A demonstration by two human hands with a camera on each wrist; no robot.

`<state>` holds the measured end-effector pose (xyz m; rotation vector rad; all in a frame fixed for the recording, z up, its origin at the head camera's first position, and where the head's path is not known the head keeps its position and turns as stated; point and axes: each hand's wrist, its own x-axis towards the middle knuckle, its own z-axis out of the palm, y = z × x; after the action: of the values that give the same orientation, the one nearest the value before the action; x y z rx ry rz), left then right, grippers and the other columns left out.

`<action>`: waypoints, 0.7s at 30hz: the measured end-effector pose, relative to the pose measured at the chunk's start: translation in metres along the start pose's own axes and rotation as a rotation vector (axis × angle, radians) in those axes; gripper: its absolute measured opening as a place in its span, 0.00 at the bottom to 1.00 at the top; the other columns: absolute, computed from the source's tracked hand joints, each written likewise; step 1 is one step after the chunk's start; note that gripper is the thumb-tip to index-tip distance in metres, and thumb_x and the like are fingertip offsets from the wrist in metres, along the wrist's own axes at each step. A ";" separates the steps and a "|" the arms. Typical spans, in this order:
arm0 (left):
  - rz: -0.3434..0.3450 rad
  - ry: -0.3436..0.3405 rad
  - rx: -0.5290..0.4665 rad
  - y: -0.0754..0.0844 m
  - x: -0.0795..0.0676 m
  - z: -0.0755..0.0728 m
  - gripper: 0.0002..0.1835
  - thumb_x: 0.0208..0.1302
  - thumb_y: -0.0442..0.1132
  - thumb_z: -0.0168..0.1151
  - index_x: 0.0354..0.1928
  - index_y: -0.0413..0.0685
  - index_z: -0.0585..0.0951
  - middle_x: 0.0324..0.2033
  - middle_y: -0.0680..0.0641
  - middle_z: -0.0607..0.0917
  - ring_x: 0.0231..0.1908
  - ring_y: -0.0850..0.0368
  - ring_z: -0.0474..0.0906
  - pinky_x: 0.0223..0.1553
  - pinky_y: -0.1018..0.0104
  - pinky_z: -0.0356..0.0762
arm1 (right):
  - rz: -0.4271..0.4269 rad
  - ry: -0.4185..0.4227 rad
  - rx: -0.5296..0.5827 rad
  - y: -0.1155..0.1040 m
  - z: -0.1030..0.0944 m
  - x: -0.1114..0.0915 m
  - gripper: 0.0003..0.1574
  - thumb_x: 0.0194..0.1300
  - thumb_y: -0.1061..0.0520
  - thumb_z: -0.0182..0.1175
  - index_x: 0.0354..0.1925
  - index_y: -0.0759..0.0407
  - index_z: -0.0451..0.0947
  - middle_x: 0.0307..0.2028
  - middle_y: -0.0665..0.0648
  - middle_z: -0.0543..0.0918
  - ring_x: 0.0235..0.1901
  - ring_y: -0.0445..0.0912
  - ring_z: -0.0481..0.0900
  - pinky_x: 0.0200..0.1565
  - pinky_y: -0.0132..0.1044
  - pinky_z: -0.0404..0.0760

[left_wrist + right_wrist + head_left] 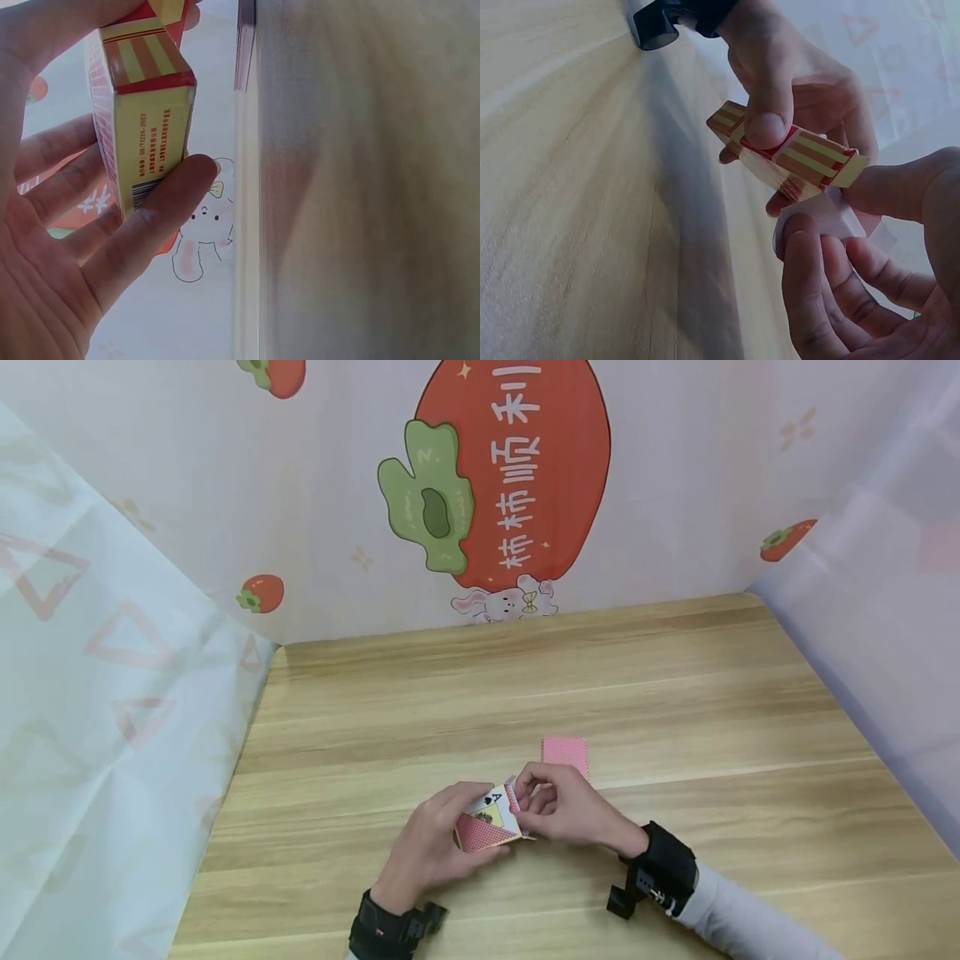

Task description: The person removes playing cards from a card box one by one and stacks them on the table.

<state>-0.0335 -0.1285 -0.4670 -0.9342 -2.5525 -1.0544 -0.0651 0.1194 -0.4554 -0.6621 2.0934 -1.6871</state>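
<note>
My left hand [438, 831] holds a playing-card box [480, 835], thumb on one side and fingers on the other. The box has a red pattern and an ace of spades on its face. In the left wrist view its yellow side panel [150, 135] shows red print and a barcode. My right hand [558, 802] is at the box's right end, its fingers curled. There, in the right wrist view, thumb and fingers pinch a white piece [829, 217] that looks like the box's end flap. Fingers partly cover it. Whether cards are inside cannot be seen.
A pink-patterned card or stack of cards [565, 755] lies on the wooden table [375, 718] just beyond my right hand. Printed white cloth [330, 527] stands along the back and both sides of the table.
</note>
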 end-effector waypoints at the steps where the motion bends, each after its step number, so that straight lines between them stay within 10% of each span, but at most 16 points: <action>1: -0.002 -0.001 0.000 0.000 0.000 0.000 0.40 0.43 0.53 0.84 0.61 0.52 0.81 0.53 0.60 0.85 0.47 0.69 0.81 0.43 0.72 0.82 | 0.006 0.002 0.003 -0.001 0.000 0.000 0.10 0.60 0.66 0.70 0.38 0.61 0.78 0.37 0.58 0.82 0.28 0.47 0.85 0.32 0.36 0.86; 21: -0.036 -0.034 0.031 -0.001 -0.001 0.000 0.39 0.46 0.56 0.82 0.61 0.50 0.81 0.54 0.58 0.85 0.48 0.67 0.82 0.41 0.69 0.83 | 0.096 -0.043 -0.003 -0.002 -0.006 -0.002 0.03 0.63 0.61 0.68 0.34 0.58 0.82 0.34 0.52 0.86 0.30 0.48 0.88 0.30 0.36 0.85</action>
<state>-0.0330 -0.1293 -0.4681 -0.9096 -2.6149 -1.0135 -0.0662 0.1249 -0.4518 -0.5841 2.0643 -1.6043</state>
